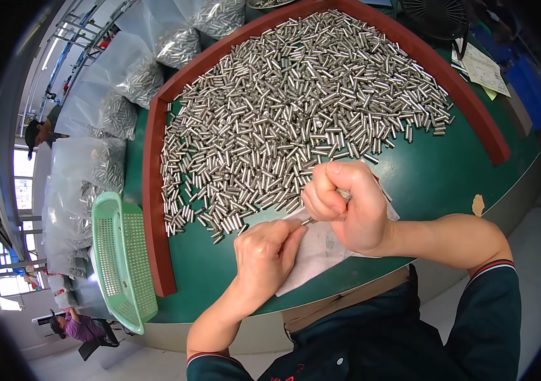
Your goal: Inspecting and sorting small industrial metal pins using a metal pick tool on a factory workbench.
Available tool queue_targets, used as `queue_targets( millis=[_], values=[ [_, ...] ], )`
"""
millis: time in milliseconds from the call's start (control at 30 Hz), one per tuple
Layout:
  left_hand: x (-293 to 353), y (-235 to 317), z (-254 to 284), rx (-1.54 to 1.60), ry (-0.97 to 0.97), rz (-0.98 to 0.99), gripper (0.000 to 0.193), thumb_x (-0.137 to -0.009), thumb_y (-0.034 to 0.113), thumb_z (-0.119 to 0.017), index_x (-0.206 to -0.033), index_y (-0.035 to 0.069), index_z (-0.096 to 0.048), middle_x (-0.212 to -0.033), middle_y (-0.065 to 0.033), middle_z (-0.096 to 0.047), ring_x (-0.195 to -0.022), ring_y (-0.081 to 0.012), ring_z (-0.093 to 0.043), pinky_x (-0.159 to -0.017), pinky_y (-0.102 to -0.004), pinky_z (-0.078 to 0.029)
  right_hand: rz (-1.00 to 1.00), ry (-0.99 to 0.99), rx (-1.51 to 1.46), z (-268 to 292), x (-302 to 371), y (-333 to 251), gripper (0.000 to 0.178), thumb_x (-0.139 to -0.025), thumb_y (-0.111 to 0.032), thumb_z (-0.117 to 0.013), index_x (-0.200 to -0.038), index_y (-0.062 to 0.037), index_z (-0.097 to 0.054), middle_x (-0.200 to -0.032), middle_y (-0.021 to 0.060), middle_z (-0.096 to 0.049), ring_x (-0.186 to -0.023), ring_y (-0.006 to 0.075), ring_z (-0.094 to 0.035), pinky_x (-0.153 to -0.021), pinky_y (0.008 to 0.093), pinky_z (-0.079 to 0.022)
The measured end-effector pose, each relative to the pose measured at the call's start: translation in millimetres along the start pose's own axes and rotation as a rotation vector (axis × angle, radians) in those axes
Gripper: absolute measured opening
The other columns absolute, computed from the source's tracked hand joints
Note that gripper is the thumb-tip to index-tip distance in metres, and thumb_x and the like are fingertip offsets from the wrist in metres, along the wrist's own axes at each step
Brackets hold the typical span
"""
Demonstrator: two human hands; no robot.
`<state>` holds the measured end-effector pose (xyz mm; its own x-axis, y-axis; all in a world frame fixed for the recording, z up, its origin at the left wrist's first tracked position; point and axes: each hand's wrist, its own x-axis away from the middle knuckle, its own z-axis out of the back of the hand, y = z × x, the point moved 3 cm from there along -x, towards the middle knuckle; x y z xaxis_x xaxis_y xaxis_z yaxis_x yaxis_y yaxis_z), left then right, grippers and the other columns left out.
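A broad heap of short, shiny metal pins (302,95) is spread over the green tabletop (410,181) in front of me. At the heap's near edge, my left hand (263,259) is closed, thumb and forefinger pinching a small metal pin (308,221) whose end shows beyond the fingertips. Just to its right, my right hand (354,206) is curled into a fist close to that pin. Whatever the right fingers grip is hidden inside them. Both hands are above a white paper sheet (313,254) lying near the table's front edge.
Reddish-brown strips (156,190) wall in the pins at left, back and right. A green plastic basket (144,279) stands at left, beside clear bags of pins (118,114). A black fan (435,16) and papers (483,68) are back right. Two people (83,327) appear far left.
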<state>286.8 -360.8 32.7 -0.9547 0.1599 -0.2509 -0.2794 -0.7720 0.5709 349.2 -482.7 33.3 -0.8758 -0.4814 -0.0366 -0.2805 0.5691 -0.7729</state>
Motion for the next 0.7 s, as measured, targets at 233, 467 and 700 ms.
queue_targets(
  millis=[233,467,700],
  values=[
    [-0.8,3.7,1.8,-0.027,-0.013,0.015,0.007,-0.067,0.004,-0.065,-0.069,0.004,-0.058,-0.053,-0.0103,-0.053,-0.047,-0.0258,-0.053,-0.043,-0.0332,-0.041,0.04,-0.01,0.057,-3.7,3.2,2.1,0.037,-0.083,-0.02,-0.032,-0.048,-0.0097,-0.027,-0.042,-0.0021,-0.025,-0.04,0.0085,-0.021,-0.043,0.025,-0.019],
    [-6.6,4.7,2.0,-0.029,-0.029,0.002,0.007,-0.068,0.003,-0.064,-0.066,0.003,-0.057,-0.05,-0.0104,-0.05,-0.045,-0.0265,-0.051,-0.042,-0.034,-0.04,0.106,-0.059,0.212,-9.7,8.9,4.7,0.035,-0.081,-0.02,-0.034,-0.048,-0.0084,-0.028,-0.046,-0.0018,-0.025,-0.044,0.009,-0.023,-0.044,0.0244,-0.02],
    [1.8,3.5,7.9,0.094,0.037,0.068,0.005,-0.071,0.005,-0.062,-0.071,0.003,-0.058,-0.051,-0.0106,-0.049,-0.044,-0.0219,-0.049,-0.043,-0.0309,-0.04,0.099,-0.032,0.188,-13.3,10.6,6.2,0.035,-0.082,-0.018,-0.033,-0.049,-0.0082,-0.028,-0.046,-0.0006,-0.027,-0.045,0.009,-0.024,-0.045,0.0248,-0.021]
  ],
)
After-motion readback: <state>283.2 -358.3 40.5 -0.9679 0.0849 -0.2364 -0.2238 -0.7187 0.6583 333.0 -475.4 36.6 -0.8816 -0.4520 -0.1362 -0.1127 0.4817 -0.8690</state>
